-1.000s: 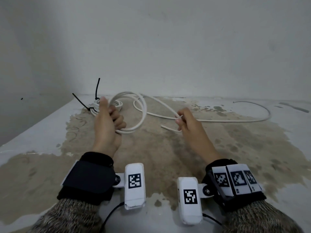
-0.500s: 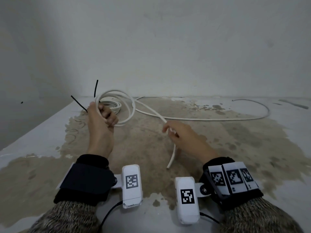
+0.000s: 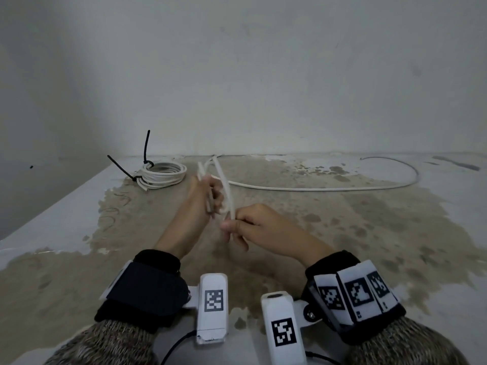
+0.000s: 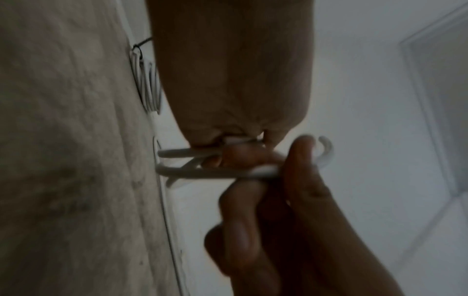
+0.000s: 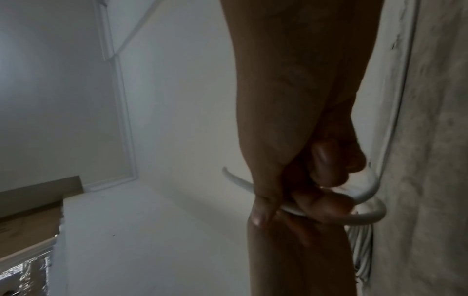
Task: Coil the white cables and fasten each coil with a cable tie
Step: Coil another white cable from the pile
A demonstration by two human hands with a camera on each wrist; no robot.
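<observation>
A loose white cable (image 3: 316, 189) runs from my hands across the stained floor and curves round at the far right. My left hand (image 3: 208, 196) grips a small bundle of its loops (image 4: 215, 172), held upright above the floor. Just in front of it, my right hand (image 3: 237, 227) pinches the cable near its end (image 5: 367, 217) against those loops. A finished coil (image 3: 162, 175) lies at the back left, bound by two black cable ties (image 3: 145, 148) whose tails stick up.
A bare white wall (image 3: 263, 75) closes the back, and a second wall stands on the left. The floor (image 3: 342, 246) is stained brown in the middle. A dark strip (image 3: 456, 163) lies at the far right by the wall.
Both hands have come together toward the middle. The left hand moved right with the loops, uncovering the tied coil. The right hand brought the cable end up to the loops.
</observation>
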